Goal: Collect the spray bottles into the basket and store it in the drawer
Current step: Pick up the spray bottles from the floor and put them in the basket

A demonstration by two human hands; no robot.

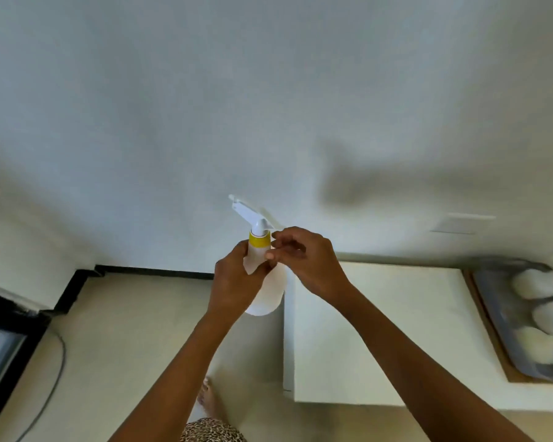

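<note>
Holding a white spray bottle [264,275] upright at the centre of the frame, the person's left hand [233,282] has its grip clenched round the bottle's body, below the yellow collar [259,239]. The white trigger head [248,213] points toward the upper left. The right hand [307,261] is just beside the bottle's neck, its fingertips [276,236] touching or nearly touching the collar; whether this grip actually clasps the bottle cannot be told. At the right edge of the frame, a grey basket [489,288] sits on the white desk [380,330], with several more white bottles [535,283] lying inside it, blurred. Lower centre, a bare foot [206,398] stands on the pale floor [125,346].
</note>
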